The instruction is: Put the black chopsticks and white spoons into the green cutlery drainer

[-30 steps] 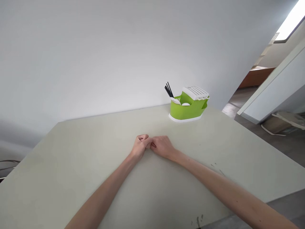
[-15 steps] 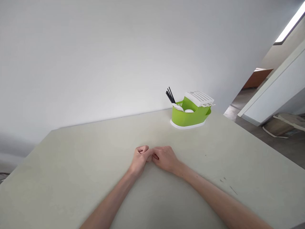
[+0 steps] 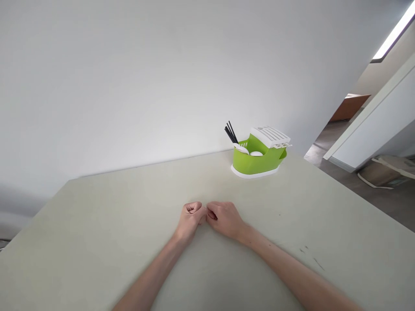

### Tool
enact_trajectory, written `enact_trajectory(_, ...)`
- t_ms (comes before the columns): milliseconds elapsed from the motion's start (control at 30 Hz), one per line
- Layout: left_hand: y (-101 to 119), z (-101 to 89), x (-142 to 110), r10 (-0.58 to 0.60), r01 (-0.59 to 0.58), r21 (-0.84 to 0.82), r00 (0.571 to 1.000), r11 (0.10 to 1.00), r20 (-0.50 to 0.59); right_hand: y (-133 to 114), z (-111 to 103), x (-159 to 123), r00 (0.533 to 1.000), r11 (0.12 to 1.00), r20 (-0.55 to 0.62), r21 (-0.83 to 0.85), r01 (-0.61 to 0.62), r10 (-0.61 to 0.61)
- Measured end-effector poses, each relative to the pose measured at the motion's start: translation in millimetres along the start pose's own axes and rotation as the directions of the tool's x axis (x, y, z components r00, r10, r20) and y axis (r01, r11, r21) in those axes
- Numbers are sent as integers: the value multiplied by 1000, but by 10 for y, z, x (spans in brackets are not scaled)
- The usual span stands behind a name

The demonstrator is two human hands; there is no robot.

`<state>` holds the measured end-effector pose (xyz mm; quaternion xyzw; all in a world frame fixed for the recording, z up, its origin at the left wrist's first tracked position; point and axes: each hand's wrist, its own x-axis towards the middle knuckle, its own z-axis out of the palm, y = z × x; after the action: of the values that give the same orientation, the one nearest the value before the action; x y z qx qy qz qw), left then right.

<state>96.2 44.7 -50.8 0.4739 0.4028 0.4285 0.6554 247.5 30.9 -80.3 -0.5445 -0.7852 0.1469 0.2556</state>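
Note:
My left hand [image 3: 192, 217] rests on the table [image 3: 106, 233] as a loose fist, its fingers curled in and nothing showing between them. Beside it, my right hand [image 3: 225, 219] is also closed into a fist, knuckles toward the left one. The two fists almost meet, with only a thin gap at most between them. Beyond the right hand stands a green utensil holder [image 3: 251, 164] with a white base and a slotted white top [image 3: 270, 135]. Black chopsticks [image 3: 231, 133] lean out of its left end, near a white spoon [image 3: 241, 149]. A rounded white piece [image 3: 256, 153] lies inside the holder.
A pale wall [image 3: 145, 86] runs along the table's back edge. Dark scuff marks [image 3: 318, 263] show on the tabletop near my right forearm. Past the table's right edge, a brownish bundle [image 3: 382, 171] with light straps lies on the floor.
My fists have come slightly apart; before, the left thumb side was pressed against the right fingers. The holder keeps its place, and the whole view has shifted a little.

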Motion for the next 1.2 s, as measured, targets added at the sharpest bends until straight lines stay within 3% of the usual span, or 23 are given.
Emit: enact_trajectory(1200,-41,-36,-2,0,0,46,1000,999,5,3,17,4,1000,1000,1,-6,1,-1)
